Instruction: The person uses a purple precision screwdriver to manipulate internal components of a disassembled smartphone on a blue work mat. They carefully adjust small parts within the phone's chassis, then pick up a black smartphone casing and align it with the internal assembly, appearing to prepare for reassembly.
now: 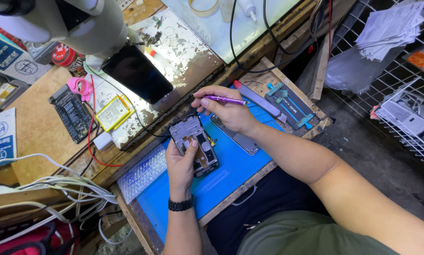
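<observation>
My left hand grips an opened phone frame with its circuit parts exposed, holding it over a blue work mat. The thumb rests on the frame's inner face. My right hand hovers just above and right of the frame, pinching a slim purple screwdriver that lies level, tip pointing left. A grey phone back panel lies on the mat under my right wrist.
A black phone screen and a yellow battery lie on a worn white plate at upper left. A dark tester board, pink tape dispenser, a blue-clamped fixture and tangled white cables surround the bench.
</observation>
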